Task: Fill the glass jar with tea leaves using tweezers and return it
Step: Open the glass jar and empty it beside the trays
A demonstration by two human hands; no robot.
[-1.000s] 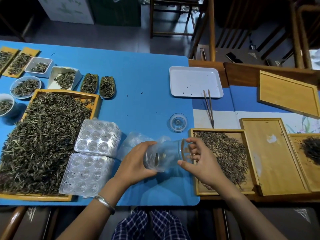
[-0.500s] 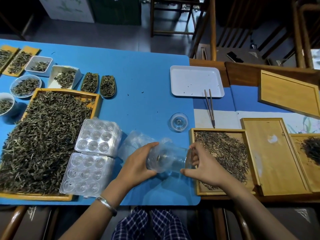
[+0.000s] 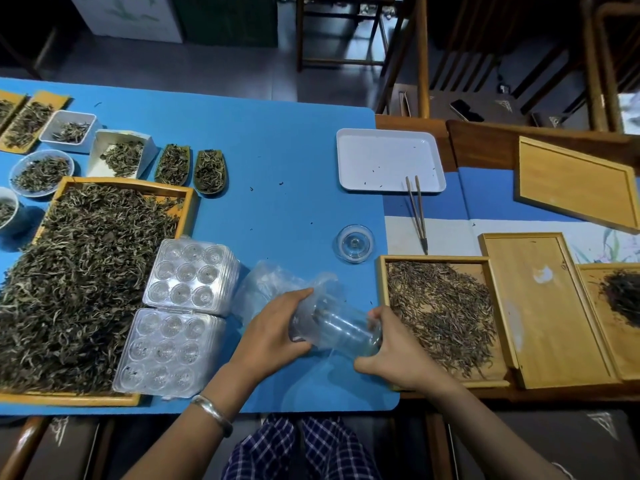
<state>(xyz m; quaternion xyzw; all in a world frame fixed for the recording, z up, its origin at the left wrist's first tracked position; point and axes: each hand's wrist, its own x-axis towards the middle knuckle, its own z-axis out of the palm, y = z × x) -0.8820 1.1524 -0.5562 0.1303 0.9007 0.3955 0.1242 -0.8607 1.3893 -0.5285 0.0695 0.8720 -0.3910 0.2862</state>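
The glass jar [image 3: 337, 329] was held sideways between both hands — left hand [image 3: 273, 332] gripping its base, right hand [image 3: 389, 355] its mouth.

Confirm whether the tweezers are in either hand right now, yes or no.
No. The tweezers lie on the table beside the white tray, while the left hand and right hand both hold the glass jar.

left hand [image 3: 273, 336] + right hand [image 3: 394, 355] grip sideways glass jar [image 3: 336, 329]; tweezers [image 3: 417, 213] beside tray [image 3: 388, 161]

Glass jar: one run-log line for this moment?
glass jar: on its side, lid off | left hand, right hand: gripping it | tweezers: untouched
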